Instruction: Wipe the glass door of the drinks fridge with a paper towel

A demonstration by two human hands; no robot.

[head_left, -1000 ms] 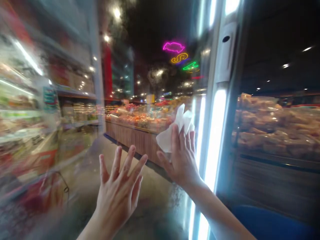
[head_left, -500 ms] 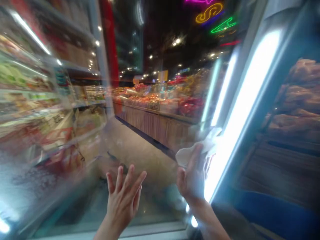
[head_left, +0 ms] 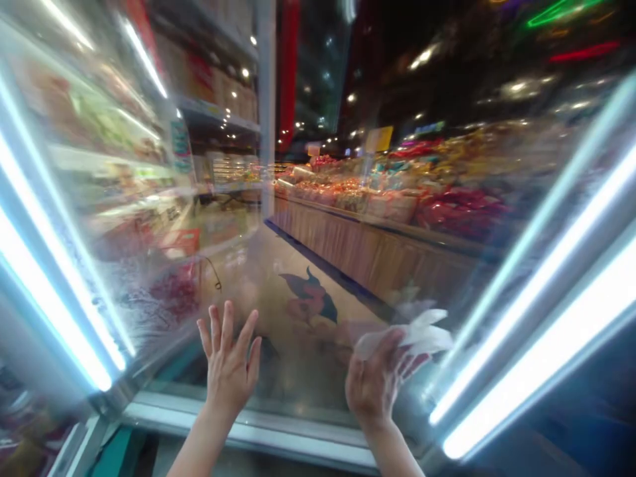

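White tissue (head_left: 412,334) at a glass door (head_left: 303,371), lower center.
The left hand (head_left: 228,358) is open; the right hand (head_left: 372,387) grasps loosely and could drop it.

From where I stand, a tall pane of clear glass (head_left: 308,265) bars the way forward, with the left hand (head_left: 228,361) and the right hand (head_left: 372,387) on its near side. Sideways, there is open room along the glass between them. Glowing white light tubes in a pale metal frame close off that room at far left (head_left: 50,285) and far right (head_left: 536,331), and a flat silver metal rail (head_left: 248,430) runs just below the hands (the crumpled white tissue (head_left: 407,338) sits against the glass, by the right hand). The shop aisle lies beyond the pane.
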